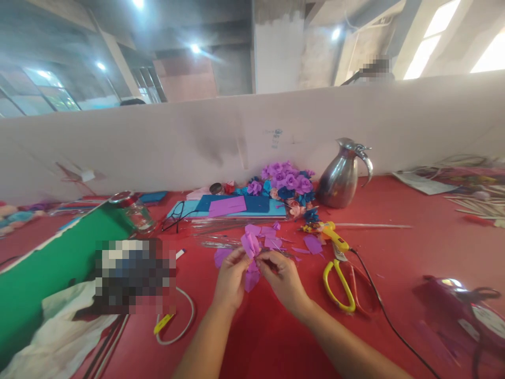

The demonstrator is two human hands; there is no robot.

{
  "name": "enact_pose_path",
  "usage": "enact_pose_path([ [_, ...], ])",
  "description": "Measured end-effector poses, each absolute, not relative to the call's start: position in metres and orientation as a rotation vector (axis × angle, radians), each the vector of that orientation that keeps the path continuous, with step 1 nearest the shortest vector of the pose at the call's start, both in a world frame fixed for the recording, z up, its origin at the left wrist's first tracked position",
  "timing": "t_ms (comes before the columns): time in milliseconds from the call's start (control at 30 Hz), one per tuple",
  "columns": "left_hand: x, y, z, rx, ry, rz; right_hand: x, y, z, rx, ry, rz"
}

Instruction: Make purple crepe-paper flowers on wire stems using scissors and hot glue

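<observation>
Right between both hands (257, 268), purple paper (250, 243).

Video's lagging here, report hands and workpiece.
Both hands, left and right, closed on purple paper petals. Yellow glue gun and yellow-handled scissors lie to the right, clear of the fingers.

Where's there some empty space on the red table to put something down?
The red table looks bare between the left forearm and right forearm. It's mostly bare too between the black cord and dark pink device. Just past the hands it's crowded: purple scraps, flowers, yellow glue gun.
</observation>
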State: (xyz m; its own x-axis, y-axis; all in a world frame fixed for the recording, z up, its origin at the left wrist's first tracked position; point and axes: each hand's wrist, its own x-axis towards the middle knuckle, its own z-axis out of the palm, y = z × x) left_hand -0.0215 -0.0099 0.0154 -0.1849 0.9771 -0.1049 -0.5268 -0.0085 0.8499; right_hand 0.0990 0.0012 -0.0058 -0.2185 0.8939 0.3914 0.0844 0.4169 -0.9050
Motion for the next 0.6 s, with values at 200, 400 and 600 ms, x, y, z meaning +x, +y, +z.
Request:
enact_pose_path([
  [200,-0.026,-0.011,0.016,0.757,1.010,1.549,0.100,0.001,-0.004,-0.812,-1.639,1.030],
  [400,-0.031,-0.013,0.017,0.921,1.063,1.529,0.101,0.002,-0.003,-0.773,-1.654,1.019],
  [600,-0.033,-0.014,0.019,0.837,1.024,1.524,0.101,0.002,-0.004,-0.775,-1.660,0.997],
])
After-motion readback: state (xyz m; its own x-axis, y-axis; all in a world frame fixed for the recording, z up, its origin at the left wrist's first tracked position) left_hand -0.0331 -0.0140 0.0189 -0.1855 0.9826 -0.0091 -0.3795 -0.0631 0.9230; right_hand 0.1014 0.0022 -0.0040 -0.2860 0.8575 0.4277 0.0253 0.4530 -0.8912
